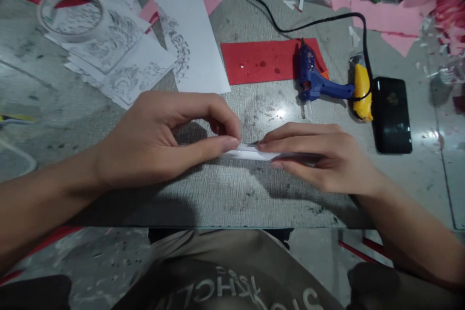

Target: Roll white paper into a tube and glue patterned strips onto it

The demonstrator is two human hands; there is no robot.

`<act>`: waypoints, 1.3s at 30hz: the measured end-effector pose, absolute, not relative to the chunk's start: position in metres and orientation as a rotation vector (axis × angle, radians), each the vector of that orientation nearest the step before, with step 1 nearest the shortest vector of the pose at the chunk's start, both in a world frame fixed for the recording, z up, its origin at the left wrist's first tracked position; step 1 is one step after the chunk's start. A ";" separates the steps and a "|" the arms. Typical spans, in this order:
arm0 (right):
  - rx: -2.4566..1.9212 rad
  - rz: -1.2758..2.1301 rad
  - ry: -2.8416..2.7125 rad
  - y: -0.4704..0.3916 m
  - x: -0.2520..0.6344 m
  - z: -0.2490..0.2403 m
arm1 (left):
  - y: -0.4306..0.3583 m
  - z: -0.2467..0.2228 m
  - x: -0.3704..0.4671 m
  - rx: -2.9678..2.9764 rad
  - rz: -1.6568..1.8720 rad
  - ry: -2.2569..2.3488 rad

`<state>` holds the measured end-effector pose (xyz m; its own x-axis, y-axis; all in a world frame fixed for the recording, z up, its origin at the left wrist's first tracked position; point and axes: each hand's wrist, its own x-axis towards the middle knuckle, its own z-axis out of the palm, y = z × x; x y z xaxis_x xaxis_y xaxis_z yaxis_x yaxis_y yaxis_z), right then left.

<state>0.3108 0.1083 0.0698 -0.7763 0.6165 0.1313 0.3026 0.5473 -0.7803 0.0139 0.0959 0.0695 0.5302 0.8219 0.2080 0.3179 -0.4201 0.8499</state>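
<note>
A narrow strip of white paper (250, 152), folded or rolled lengthwise, lies between my two hands just above the table. My left hand (170, 140) pinches its left end between thumb and index finger. On the other end, my right hand (316, 152) is closed, fingers along the top and thumb below; much of the strip there is hidden. Beyond the hands sits a red paper rectangle (261, 63) with dark spots. A blue hot glue gun (308, 75) lies on its right end.
Printed sheets (134, 72) and a tape roll (69, 14) lie at left. To the right are a black phone (392, 116), a yellow-handled object (361, 92) and pink paper (388, 17). A black cable (312, 24) winds across the back. The table's edge (225, 227) is near my body.
</note>
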 end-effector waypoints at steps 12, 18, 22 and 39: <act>-0.753 1.097 -2.410 0.109 0.312 0.070 | 0.097 0.071 0.014 1.890 0.834 0.884; -0.748 1.096 -2.408 0.108 0.312 0.070 | 0.098 0.071 0.014 1.891 0.832 0.839; -0.744 1.093 -2.407 0.109 0.311 0.070 | 0.099 0.071 0.012 1.909 0.829 0.836; -0.759 1.074 -2.431 0.110 0.313 0.069 | 0.093 0.076 0.013 1.887 0.807 0.907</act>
